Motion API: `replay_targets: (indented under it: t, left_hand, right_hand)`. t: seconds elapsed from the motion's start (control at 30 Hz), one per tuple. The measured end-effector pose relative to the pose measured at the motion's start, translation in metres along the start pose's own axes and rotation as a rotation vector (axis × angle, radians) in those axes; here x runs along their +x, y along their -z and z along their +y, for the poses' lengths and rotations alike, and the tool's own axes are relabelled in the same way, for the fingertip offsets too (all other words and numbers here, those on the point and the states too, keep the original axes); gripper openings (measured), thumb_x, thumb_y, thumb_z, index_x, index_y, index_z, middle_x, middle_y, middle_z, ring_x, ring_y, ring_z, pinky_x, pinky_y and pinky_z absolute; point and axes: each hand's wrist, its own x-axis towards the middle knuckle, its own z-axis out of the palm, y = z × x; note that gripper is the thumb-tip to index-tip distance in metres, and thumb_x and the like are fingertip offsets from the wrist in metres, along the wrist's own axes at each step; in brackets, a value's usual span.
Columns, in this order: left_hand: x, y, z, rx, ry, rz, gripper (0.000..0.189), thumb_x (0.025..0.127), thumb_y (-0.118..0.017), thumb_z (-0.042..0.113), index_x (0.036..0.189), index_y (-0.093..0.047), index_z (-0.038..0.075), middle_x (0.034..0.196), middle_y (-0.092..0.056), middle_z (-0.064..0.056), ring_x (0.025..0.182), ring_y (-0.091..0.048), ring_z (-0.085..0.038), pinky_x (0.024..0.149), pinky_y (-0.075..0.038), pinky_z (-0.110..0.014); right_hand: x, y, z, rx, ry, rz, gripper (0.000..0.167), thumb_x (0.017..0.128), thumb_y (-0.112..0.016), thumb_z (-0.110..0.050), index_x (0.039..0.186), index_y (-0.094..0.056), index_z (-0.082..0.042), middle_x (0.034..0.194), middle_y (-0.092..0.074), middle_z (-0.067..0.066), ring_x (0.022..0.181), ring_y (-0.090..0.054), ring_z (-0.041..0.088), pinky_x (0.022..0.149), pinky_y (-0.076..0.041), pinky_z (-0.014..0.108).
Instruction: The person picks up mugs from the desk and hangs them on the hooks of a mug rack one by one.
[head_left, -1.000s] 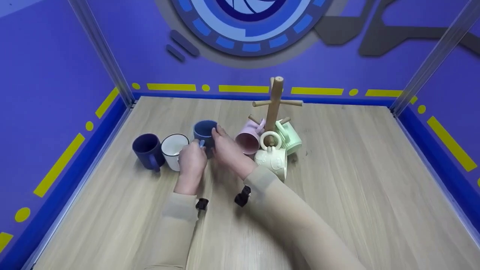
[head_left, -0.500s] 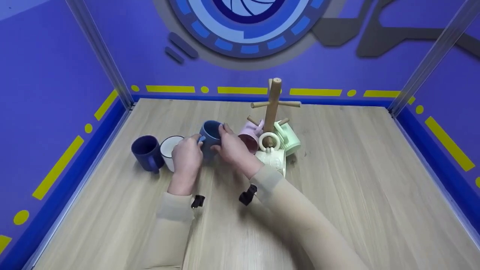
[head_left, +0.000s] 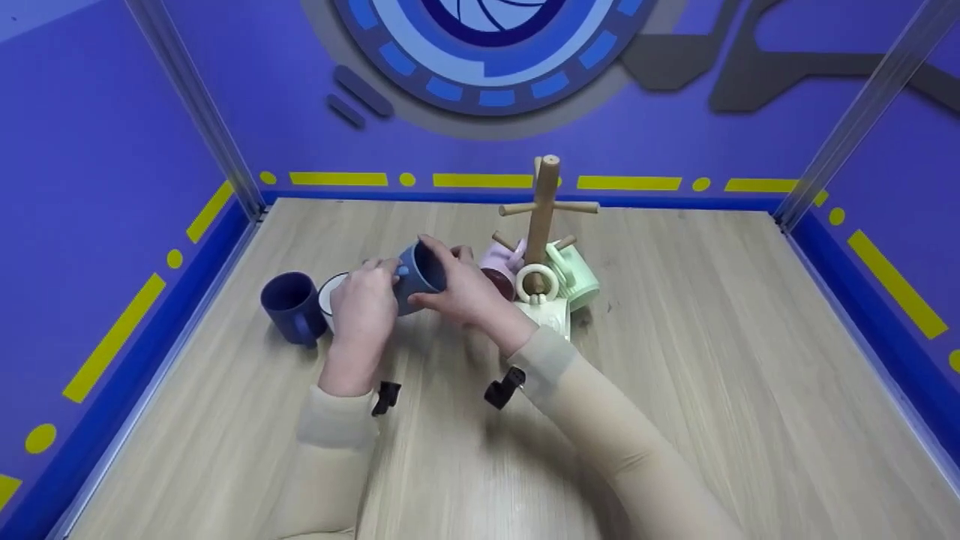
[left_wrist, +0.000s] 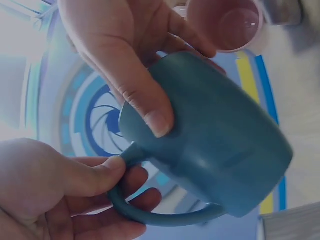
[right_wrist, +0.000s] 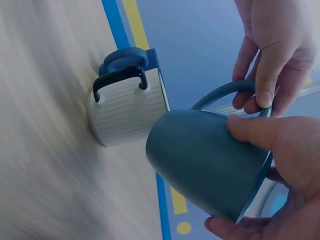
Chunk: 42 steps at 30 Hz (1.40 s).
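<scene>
A blue-grey mug (head_left: 414,283) is held between both hands, tilted with its mouth toward the right hand. My left hand (head_left: 365,306) pinches its handle (left_wrist: 165,217) between thumb and fingers, seen closely in the left wrist view. My right hand (head_left: 466,291) grips the mug around its rim, thumb (right_wrist: 255,131) on the near side and fingers on the far side. In the right wrist view the mug's base points away from that hand, toward a white mug (right_wrist: 131,107) with a dark handle. The left hand partly hides this white mug in the head view.
Right of the hands stands a wooden mug tree (head_left: 543,217); pink (head_left: 501,262), green (head_left: 576,279) and cream (head_left: 547,315) mugs sit around its lower pegs. Its upper pegs are bare. A dark navy mug (head_left: 292,306) stands at the left. Purple panels surround the wooden table (head_left: 712,390).
The blue-grey mug has risen and tilted, its mouth turning toward the right. My right hand has shifted around its rim, while my left hand has moved slightly left and up with the handle.
</scene>
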Motion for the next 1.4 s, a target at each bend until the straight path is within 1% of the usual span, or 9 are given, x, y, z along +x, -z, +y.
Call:
replay_targets:
  t: [0.2, 0.3, 0.5, 0.7, 0.83, 0.97, 1.1, 1.23, 1.4]
  left_hand:
    - [-0.005, 0.014, 0.011, 0.067, -0.047, -0.038, 0.027, 0.096, -0.065, 0.003, 0.121, -0.075, 0.008, 0.119, -0.074, -0.014, 0.109, -0.071, -0.037, 0.082, -0.060, -0.056]
    - [-0.009, 0.021, 0.017, 0.044, -0.067, 0.008, 0.025, 0.095, -0.069, 0.005, 0.119, -0.075, 0.007, 0.117, -0.075, -0.014, 0.108, -0.072, -0.035, 0.081, -0.061, -0.055]
    - [-0.018, 0.035, 0.024, -0.179, -0.152, 0.200, 0.021, 0.094, -0.074, 0.012, 0.113, -0.077, 0.003, 0.108, -0.076, -0.016, 0.101, -0.075, -0.035, 0.083, -0.062, -0.049]
    - [-0.020, 0.041, 0.018, -0.484, -0.156, 0.223, 0.041, 0.093, -0.077, 0.021, 0.129, -0.070, 0.003, 0.127, -0.071, -0.015, 0.120, -0.069, -0.030, 0.102, -0.057, -0.047]
    - [-0.015, 0.038, 0.006, -0.656, -0.086, 0.110, 0.056, 0.094, -0.076, 0.029, 0.142, -0.060, 0.006, 0.142, -0.062, -0.012, 0.138, -0.057, -0.027, 0.117, -0.045, -0.046]
    - [-0.009, 0.032, -0.007, -0.768, -0.038, -0.136, 0.074, 0.094, -0.076, 0.034, 0.155, -0.044, 0.010, 0.157, -0.048, -0.010, 0.148, -0.045, -0.029, 0.125, -0.035, -0.047]
    - [-0.007, 0.025, -0.014, -0.885, -0.042, -0.327, 0.081, 0.091, -0.080, 0.028, 0.159, -0.038, 0.016, 0.160, -0.043, -0.012, 0.145, -0.047, -0.033, 0.120, -0.042, -0.051]
    - [-0.004, 0.018, -0.011, -1.023, -0.034, -0.348, 0.079, 0.087, -0.084, 0.019, 0.155, -0.045, 0.015, 0.153, -0.047, -0.012, 0.138, -0.055, -0.032, 0.107, -0.054, -0.046]
    - [0.003, 0.008, 0.000, -1.156, 0.024, -0.312, 0.074, 0.083, -0.088, 0.018, 0.148, -0.054, 0.010, 0.147, -0.054, -0.012, 0.132, -0.060, -0.030, 0.101, -0.057, -0.040]
  right_hand:
    - [-0.007, 0.006, -0.001, 0.059, 0.022, 0.001, 0.095, 0.078, -0.089, -0.037, 0.157, -0.036, -0.034, 0.139, -0.050, 0.025, 0.117, -0.061, 0.035, 0.099, -0.056, 0.048]
    - [-0.012, 0.007, 0.000, 0.134, 0.039, 0.029, 0.092, 0.075, -0.091, -0.037, 0.152, -0.042, -0.030, 0.138, -0.052, 0.021, 0.120, -0.058, 0.032, 0.101, -0.054, 0.047]
    - [-0.025, 0.012, 0.002, 0.349, 0.053, 0.065, 0.088, 0.075, -0.093, -0.031, 0.148, -0.045, -0.024, 0.136, -0.059, 0.017, 0.120, -0.060, 0.031, 0.098, -0.054, 0.043]
    - [-0.040, 0.024, 0.003, 0.493, -0.010, 0.054, 0.087, 0.076, -0.092, -0.033, 0.148, -0.044, -0.030, 0.129, -0.061, 0.014, 0.111, -0.063, 0.029, 0.088, -0.058, 0.036]
    - [-0.049, 0.034, 0.005, 0.556, -0.014, 0.050, 0.083, 0.078, -0.090, -0.033, 0.148, -0.044, -0.032, 0.129, -0.062, 0.013, 0.115, -0.063, 0.028, 0.093, -0.057, 0.039]
    - [-0.059, 0.046, 0.006, 0.632, -0.040, 0.013, 0.080, 0.082, -0.086, -0.032, 0.149, -0.043, -0.033, 0.138, -0.058, 0.013, 0.127, -0.059, 0.030, 0.095, -0.058, 0.046]
    - [-0.068, 0.057, 0.008, 0.724, -0.113, -0.031, 0.081, 0.085, -0.083, -0.031, 0.152, -0.037, -0.034, 0.151, -0.046, 0.015, 0.136, -0.051, 0.038, 0.093, -0.059, 0.056]
    - [-0.076, 0.068, 0.009, 0.761, -0.146, -0.051, 0.083, 0.088, -0.080, -0.031, 0.155, -0.031, -0.032, 0.155, -0.038, 0.018, 0.137, -0.049, 0.043, 0.095, -0.059, 0.058]
    - [-0.087, 0.085, 0.013, 0.679, -0.120, -0.092, 0.086, 0.091, -0.078, -0.031, 0.157, -0.023, -0.027, 0.154, -0.035, 0.020, 0.135, -0.050, 0.044, 0.092, -0.061, 0.053]
